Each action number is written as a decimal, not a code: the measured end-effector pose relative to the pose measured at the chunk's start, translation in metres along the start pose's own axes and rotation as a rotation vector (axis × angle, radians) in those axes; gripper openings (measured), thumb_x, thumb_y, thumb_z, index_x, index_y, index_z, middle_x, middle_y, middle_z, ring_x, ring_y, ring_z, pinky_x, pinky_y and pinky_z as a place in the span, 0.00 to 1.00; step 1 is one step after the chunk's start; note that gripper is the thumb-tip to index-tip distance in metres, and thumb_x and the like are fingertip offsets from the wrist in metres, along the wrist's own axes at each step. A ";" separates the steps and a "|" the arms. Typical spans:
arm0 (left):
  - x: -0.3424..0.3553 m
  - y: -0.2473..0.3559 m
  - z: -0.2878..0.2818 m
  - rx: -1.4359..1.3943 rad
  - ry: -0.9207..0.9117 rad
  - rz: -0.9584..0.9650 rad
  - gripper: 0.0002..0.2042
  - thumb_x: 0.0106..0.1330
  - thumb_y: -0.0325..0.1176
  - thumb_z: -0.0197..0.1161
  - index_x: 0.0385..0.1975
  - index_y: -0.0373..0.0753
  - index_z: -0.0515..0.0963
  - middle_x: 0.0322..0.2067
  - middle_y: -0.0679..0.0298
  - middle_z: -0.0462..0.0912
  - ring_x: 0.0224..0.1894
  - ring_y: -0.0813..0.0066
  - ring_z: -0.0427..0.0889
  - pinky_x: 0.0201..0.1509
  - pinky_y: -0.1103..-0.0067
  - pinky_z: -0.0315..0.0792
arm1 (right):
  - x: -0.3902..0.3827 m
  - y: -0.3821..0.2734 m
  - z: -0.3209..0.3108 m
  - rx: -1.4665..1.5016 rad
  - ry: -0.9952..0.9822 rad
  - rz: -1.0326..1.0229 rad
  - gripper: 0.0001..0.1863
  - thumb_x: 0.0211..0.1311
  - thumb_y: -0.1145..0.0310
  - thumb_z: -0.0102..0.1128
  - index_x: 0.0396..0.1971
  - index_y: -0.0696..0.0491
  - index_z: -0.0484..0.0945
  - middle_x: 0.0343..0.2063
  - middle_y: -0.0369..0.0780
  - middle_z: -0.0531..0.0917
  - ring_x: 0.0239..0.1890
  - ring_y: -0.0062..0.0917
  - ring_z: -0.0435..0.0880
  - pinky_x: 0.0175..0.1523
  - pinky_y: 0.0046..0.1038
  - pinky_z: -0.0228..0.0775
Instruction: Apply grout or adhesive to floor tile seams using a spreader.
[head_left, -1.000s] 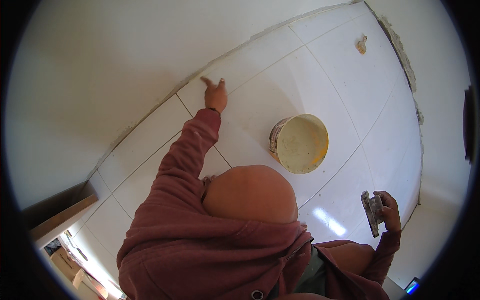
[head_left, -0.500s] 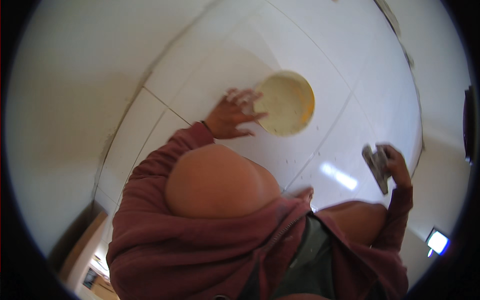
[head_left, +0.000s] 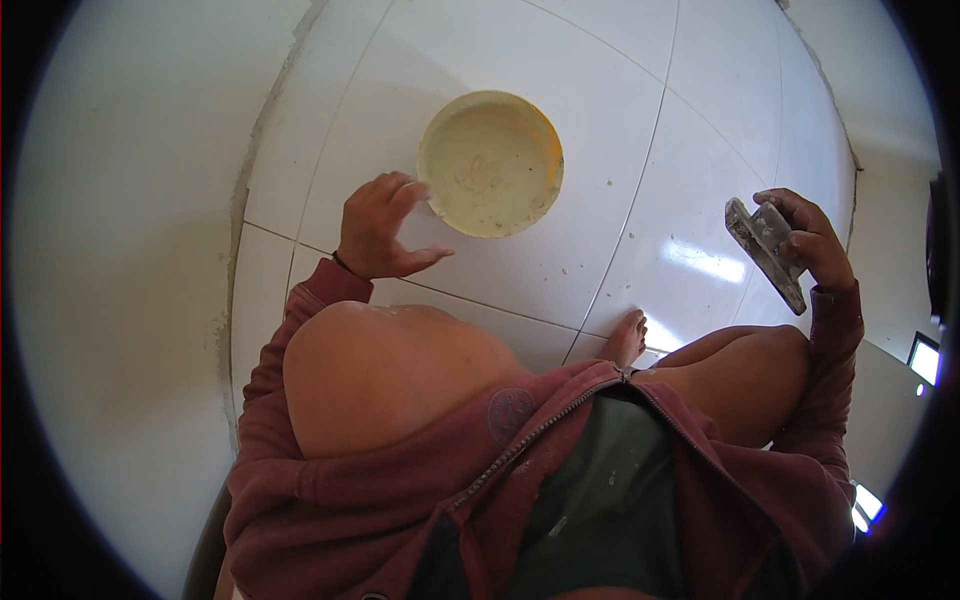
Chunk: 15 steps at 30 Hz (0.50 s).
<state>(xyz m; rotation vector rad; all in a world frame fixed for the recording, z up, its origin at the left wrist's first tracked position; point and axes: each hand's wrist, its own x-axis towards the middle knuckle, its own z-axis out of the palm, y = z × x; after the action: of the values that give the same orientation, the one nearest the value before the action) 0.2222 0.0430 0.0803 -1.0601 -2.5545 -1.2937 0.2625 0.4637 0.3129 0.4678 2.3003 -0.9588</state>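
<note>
A round, pale yellow tub (head_left: pixel 550 152) sits on the tiled floor ahead of me, with creamy off-white paste (head_left: pixel 490 170) inside. Its paste has a swirled, uneven surface. Close to the tub's lower left rim is my left hand (head_left: pixel 385 225), holding nothing, thumb and fingers spread apart; whitish residue marks the fingertips. Whether those fingers touch the rim I cannot tell. Off to the right, my right hand (head_left: pixel 822 245) grips a plastering float (head_left: pixel 765 250) by its grey handle. The float is tilted, and its flat plate is crusted with dried material.
Glossy white tiles (head_left: pixel 480 270) cover the floor, with small crumbs scattered right of the tub. A pale wall (head_left: pixel 130 250) rises at the left, another at the right. My bare knee (head_left: pixel 370 370) and foot (head_left: pixel 627 338) are near the tub.
The view has shifted, so the tub appears farther up and left. My left hand has drawn back from over the tub's edge to beside its rim. The float remains in my right hand.
</note>
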 end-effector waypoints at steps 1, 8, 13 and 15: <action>0.002 0.007 0.002 0.131 -0.116 -0.094 0.24 0.35 0.48 0.71 0.31 0.42 0.74 0.34 0.61 0.78 0.31 0.66 0.77 0.33 0.72 0.71 | 0.001 0.001 0.000 0.005 -0.010 0.006 0.33 0.28 0.67 0.46 0.45 0.61 0.67 0.32 0.39 0.75 0.33 0.21 0.72 0.40 0.19 0.65; 0.021 0.031 -0.008 0.074 -0.515 -0.450 0.27 0.39 0.53 0.69 0.32 0.38 0.74 0.15 0.68 0.69 0.15 0.71 0.70 0.23 0.76 0.66 | -0.001 0.004 -0.003 0.045 -0.029 0.018 0.33 0.28 0.66 0.47 0.45 0.60 0.68 0.32 0.38 0.74 0.33 0.20 0.72 0.41 0.19 0.65; -0.006 0.011 -0.016 -0.765 -0.405 -0.754 0.23 0.50 0.44 0.63 0.41 0.36 0.69 0.19 0.69 0.69 0.14 0.83 0.63 0.18 0.85 0.59 | 0.001 0.009 -0.002 -0.015 -0.022 -0.016 0.33 0.29 0.60 0.51 0.44 0.59 0.69 0.31 0.35 0.74 0.34 0.19 0.72 0.41 0.19 0.65; -0.032 0.001 -0.016 -1.175 -0.064 -0.825 0.24 0.53 0.41 0.60 0.47 0.36 0.65 0.21 0.68 0.69 0.14 0.85 0.62 0.18 0.86 0.58 | 0.003 0.011 -0.001 0.003 -0.036 -0.052 0.34 0.29 0.57 0.51 0.43 0.58 0.69 0.31 0.35 0.74 0.34 0.19 0.73 0.40 0.18 0.65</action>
<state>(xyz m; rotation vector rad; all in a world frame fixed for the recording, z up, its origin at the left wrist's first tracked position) 0.2435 0.0139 0.0794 0.0762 -2.1726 -3.1550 0.2652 0.4717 0.3058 0.3900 2.2887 -0.9883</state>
